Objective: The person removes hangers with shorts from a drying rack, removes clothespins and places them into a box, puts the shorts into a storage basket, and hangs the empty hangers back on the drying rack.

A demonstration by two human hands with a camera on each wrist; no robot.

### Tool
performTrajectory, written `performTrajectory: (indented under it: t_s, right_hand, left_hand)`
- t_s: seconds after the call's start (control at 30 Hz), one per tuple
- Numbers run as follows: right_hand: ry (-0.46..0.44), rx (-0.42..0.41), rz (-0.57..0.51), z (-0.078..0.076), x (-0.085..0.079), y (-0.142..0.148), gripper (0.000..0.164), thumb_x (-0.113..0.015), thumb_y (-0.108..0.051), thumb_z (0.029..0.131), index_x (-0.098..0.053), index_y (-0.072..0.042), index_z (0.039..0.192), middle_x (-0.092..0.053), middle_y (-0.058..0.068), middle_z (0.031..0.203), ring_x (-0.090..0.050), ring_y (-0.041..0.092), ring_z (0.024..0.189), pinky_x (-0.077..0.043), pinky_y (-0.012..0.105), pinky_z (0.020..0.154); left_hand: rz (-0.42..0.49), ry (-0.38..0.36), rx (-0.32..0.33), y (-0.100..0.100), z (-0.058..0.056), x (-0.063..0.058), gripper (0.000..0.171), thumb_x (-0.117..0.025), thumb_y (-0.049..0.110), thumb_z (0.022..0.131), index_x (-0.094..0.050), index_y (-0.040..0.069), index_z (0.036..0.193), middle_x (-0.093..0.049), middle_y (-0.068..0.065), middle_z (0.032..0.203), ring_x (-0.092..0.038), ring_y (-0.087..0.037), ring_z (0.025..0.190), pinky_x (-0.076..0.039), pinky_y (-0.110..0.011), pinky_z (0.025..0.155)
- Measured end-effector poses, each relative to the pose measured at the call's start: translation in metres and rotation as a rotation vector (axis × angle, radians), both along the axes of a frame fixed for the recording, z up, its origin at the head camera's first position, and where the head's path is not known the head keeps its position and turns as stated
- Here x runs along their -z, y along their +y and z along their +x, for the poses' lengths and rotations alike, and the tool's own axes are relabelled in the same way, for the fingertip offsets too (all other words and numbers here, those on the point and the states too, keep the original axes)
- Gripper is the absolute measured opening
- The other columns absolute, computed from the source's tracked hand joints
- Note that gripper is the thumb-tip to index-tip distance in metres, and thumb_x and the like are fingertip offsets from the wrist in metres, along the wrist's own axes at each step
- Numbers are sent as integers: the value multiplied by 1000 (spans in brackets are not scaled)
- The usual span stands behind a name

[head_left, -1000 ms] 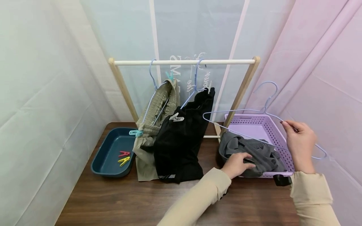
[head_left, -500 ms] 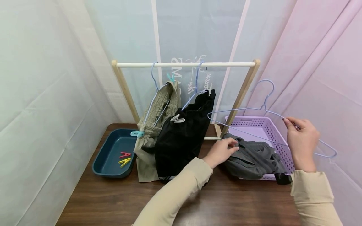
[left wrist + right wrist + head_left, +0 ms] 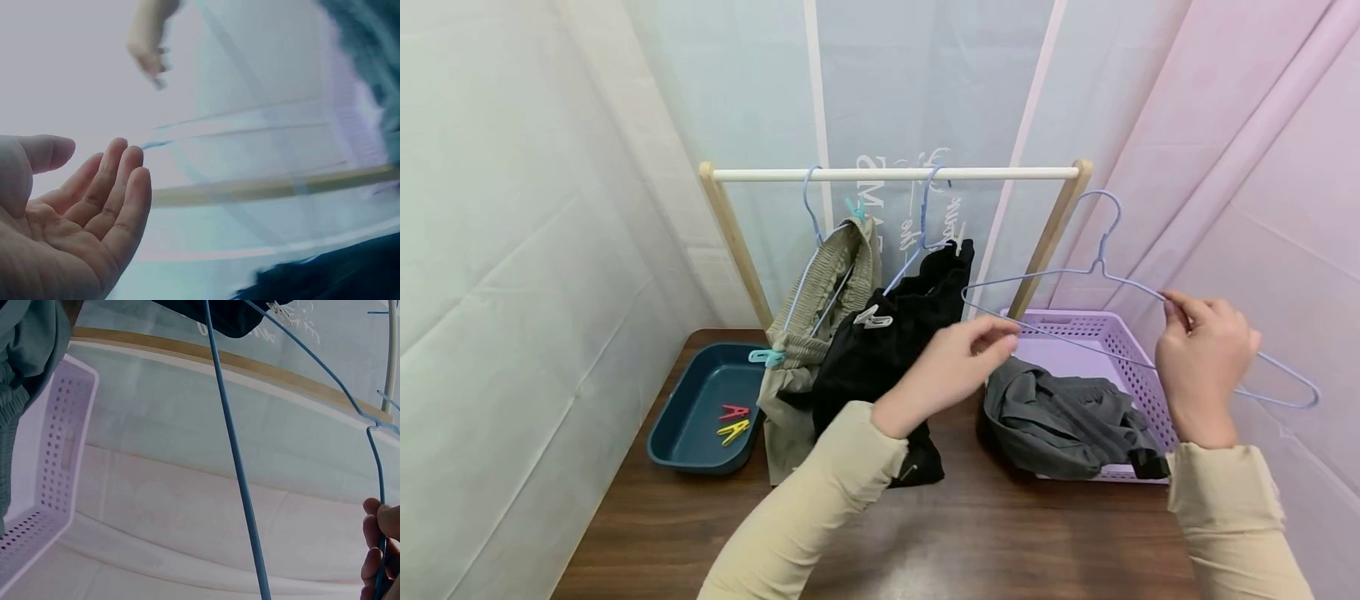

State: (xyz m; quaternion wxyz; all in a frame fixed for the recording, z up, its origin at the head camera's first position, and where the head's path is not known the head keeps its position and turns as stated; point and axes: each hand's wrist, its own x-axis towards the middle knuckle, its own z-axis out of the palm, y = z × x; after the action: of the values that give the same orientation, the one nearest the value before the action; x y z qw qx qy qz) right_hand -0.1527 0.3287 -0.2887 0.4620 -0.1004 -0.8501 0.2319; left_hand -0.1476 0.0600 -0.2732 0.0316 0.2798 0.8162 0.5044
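Note:
In the head view my right hand (image 3: 1206,362) holds a blue wire hanger (image 3: 1101,258) by its right shoulder, fingers curled round the wire; the right wrist view shows the same grip on the hanger (image 3: 234,444). The hanger is in the air, hook up, above the basket. Close to its left end is my left hand (image 3: 951,362), in front of the black trousers (image 3: 917,312). In the left wrist view this left hand (image 3: 81,219) has its palm bare and fingers loosely bent. Below the hanger, a dark grey garment (image 3: 1067,417) lies partly in the purple basket (image 3: 1138,375).
A rack with a white bar (image 3: 760,175) carries the black trousers and beige trousers (image 3: 801,333) on hangers, with clothespins on their waists. At left, a dark blue tray (image 3: 700,375) holds a red clothespin (image 3: 733,412) and a yellow clothespin (image 3: 733,431).
My left hand has left the grey garment and moved left and up toward the hanger's left end. My right hand has raised the hanger slightly and shifted it right.

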Motion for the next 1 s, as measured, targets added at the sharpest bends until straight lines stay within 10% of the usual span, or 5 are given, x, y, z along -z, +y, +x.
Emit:
performTrajectory:
  t_s: [0.23, 0.43, 0.63, 0.77, 1.0]
  right_hand:
    - [87, -25, 95, -3, -10, -11, 23, -56, -12, 95, -72, 4, 101, -65, 29, 90, -51, 47, 83, -23, 48, 76]
    - [115, -1, 123, -11, -22, -17, 26, -57, -18, 96, -73, 2, 99, -67, 27, 89, -52, 45, 81, -17, 33, 69]
    - [147, 16, 149, -15, -37, -25, 25, -57, -16, 95, -73, 3, 97, -67, 28, 89, -51, 48, 81, -21, 44, 66]
    - [167, 25, 156, -16, -42, -27, 22, -59, -15, 94, -74, 2, 96, -67, 28, 88, -51, 48, 81, -19, 46, 65]
    - [158, -7, 175, -18, -48, -35, 27, -55, -20, 97, -74, 1, 100, -68, 26, 92, -55, 46, 85, -27, 49, 72]
  left_hand:
    - [351, 101, -68, -64, 8, -46, 31, -50, 12, 99, -58, 4, 128, -64, -12, 123, -60, -18, 113, -49, -26, 96]
    - [714, 97, -306, -118, 2, -71, 33, -47, 3, 98, -53, -1, 130, -59, -14, 127, -58, -18, 112, -49, -29, 95]
    - [1082, 44, -521, -171, -19, -76, 29, -48, -1, 97, -58, 5, 123, -60, -3, 112, -57, -14, 100, -51, -21, 83]
    - [1034, 55, -673, -198, -36, -65, 29, -53, 4, 96, -58, 8, 124, -57, -1, 114, -54, -13, 105, -47, -23, 87]
    - [585, 23, -875, -229, -72, -27, 41, -50, 17, 98, -47, 19, 139, -48, -1, 141, -44, -14, 127, -39, -28, 106]
